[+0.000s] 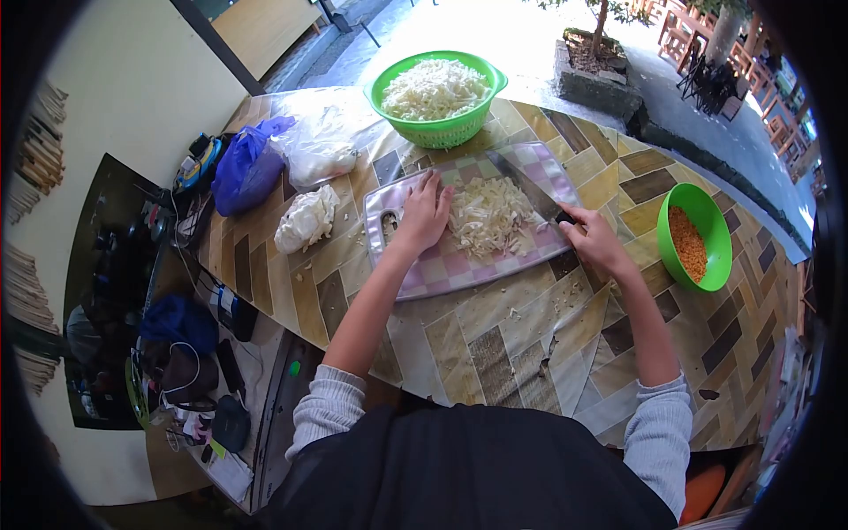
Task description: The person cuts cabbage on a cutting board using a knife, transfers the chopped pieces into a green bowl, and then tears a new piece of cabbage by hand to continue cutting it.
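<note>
My right hand [594, 238] grips the black handle of a kitchen knife [530, 190]. The blade points away from me along the right side of a pink-and-white checked cutting board [433, 281]. Beside the blade lies a heap of pale chopped vegetable [491, 216], which looks like shredded cabbage. On the heap's left, my left hand [426, 214] rests on the board with its fingers stretched out, holding nothing. Beyond the board stands a green colander [437, 134], filled high with pale shreds.
A green bowl [717, 231] with orange bits stands at the right. Left of the board are a crumpled whitish lump [307, 219], a clear plastic bag [322, 159] and a blue plastic bag [247, 172]. Small scraps dot the patterned tablecloth [459, 344].
</note>
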`<state>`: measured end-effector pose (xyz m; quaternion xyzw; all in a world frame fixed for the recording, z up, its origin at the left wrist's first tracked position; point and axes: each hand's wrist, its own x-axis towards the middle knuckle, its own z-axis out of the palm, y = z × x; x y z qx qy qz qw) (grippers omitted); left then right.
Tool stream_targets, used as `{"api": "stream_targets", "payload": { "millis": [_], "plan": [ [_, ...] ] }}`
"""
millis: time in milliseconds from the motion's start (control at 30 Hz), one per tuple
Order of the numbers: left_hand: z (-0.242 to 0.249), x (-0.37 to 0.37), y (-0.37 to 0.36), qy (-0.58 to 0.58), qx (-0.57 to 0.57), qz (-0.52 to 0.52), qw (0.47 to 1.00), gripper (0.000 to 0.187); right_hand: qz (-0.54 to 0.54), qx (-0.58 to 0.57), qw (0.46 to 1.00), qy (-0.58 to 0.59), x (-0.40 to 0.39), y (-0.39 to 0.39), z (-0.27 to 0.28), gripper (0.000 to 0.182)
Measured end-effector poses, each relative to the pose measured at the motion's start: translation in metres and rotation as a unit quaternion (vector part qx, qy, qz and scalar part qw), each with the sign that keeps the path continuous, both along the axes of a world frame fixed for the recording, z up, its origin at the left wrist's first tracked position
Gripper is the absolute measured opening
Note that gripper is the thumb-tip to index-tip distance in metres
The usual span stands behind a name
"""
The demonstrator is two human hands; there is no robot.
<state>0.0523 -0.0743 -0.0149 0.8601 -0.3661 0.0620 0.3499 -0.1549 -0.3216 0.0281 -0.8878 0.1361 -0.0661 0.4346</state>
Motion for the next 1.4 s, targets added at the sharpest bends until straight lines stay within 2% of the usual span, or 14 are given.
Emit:
{"api": "stream_targets", "payload": {
  "millis": [33, 333, 433, 567, 667, 700, 800, 900, 933, 1000, 1067, 1167, 1267, 1400],
  "plan": [
    [0.002, -0.001, -0.003, -0.017, -0.01, 0.0, 1.0, 0.047, 0.008, -0.013, 1.0, -0.021, 0.003, 0.0, -0.002, 0.043],
    [0.03, -0.014, -0.001, 0.147, -0.055, -0.144, 0.977, 0.04, 0.108, -0.172, 0.975, -0.088, -0.002, 0.021, 0.019, 0.045],
    [0.039, -0.017, 0.009, 0.16, -0.077, -0.147, 0.973, 0.036, 0.119, -0.186, 0.97, -0.097, -0.014, 0.031, 0.036, 0.046],
    [0.025, -0.005, 0.022, 0.105, -0.181, -0.084, 0.974, 0.03, 0.175, -0.169, 0.964, -0.105, -0.024, 0.044, 0.04, 0.048],
    [0.022, -0.002, 0.03, 0.109, -0.244, -0.037, 0.963, 0.028, 0.172, -0.238, 0.956, -0.024, -0.025, 0.056, 0.036, 0.049],
    [0.022, -0.003, 0.031, 0.101, -0.237, -0.032, 0.966, 0.028, 0.163, -0.259, 0.952, 0.005, -0.025, 0.061, 0.036, 0.049],
    [0.027, -0.01, 0.033, 0.085, -0.217, -0.019, 0.972, 0.03, 0.153, -0.195, 0.964, -0.101, -0.016, 0.052, 0.028, 0.045],
    [0.035, -0.022, 0.033, 0.087, -0.2, -0.01, 0.976, 0.032, 0.107, -0.116, 0.983, -0.089, -0.02, 0.045, 0.04, 0.034],
    [0.037, -0.028, 0.03, 0.09, -0.202, -0.01, 0.975, 0.032, 0.066, -0.097, 0.993, -0.012, -0.022, 0.043, 0.051, 0.022],
    [0.041, -0.044, 0.022, 0.111, -0.201, -0.014, 0.973, 0.037, 0.011, -0.091, 0.994, -0.055, -0.025, 0.029, 0.044, 0.021],
    [0.036, -0.057, 0.008, 0.061, -0.158, -0.022, 0.985, 0.043, -0.031, -0.098, 0.991, -0.085, -0.026, 0.01, 0.032, 0.021],
    [0.027, -0.07, -0.013, 0.028, -0.102, -0.024, 0.994, 0.053, -0.068, -0.086, 0.994, -0.028, -0.03, -0.001, 0.029, 0.021],
    [0.019, -0.074, -0.028, 0.019, -0.031, -0.003, 0.999, 0.062, -0.078, -0.023, 0.997, -0.002, -0.028, 0.005, 0.026, 0.02],
    [0.01, -0.074, -0.036, 0.012, 0.019, 0.013, 1.0, 0.069, -0.031, -0.011, 0.999, -0.028, -0.019, 0.017, 0.0, 0.02]
  ]
}}
